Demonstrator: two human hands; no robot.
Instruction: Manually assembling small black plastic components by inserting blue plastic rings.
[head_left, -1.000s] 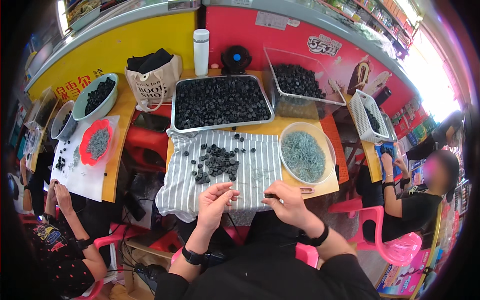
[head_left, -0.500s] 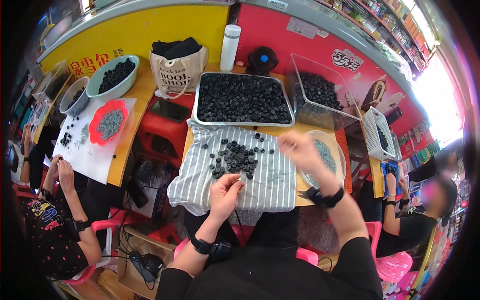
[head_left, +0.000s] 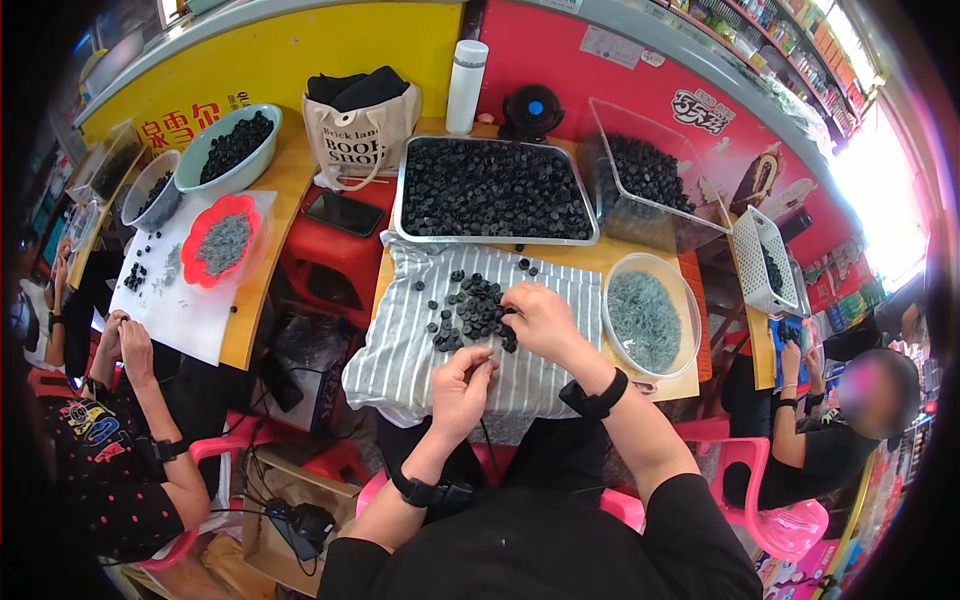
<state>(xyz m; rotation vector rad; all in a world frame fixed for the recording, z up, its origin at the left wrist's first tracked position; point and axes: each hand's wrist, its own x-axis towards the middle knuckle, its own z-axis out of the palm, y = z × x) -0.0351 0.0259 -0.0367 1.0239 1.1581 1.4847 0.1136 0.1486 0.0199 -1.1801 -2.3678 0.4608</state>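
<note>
A small pile of black round cap-like pieces [head_left: 470,308] lies on a grey-and-white striped cloth [head_left: 385,345] in front of me. My right hand [head_left: 543,320] reaches the pile's right side, its fingertips pinched down among the pieces. What sits between those fingers is hidden. Closer to me, my left hand [head_left: 463,392] hovers over the cloth with thumb and fingers pressed together; anything in that pinch is too small to make out. To the right stands a round translucent bowl [head_left: 610,330] with many thin, pale grey-green pieces [head_left: 645,318].
Behind the cloth is a metal tray [head_left: 400,195] full of black pieces, with a clear bin [head_left: 625,205] beside it. A white bottle [head_left: 466,90], small fan [head_left: 532,112] and tote bag [head_left: 360,135] stand behind. A phone [head_left: 345,215] rests on a red stool. Co-workers sit on both sides.
My right hand has come left from beside the bowl to the black pile. My left hand stays pinched in nearly the same place. The view has shifted slightly.
</note>
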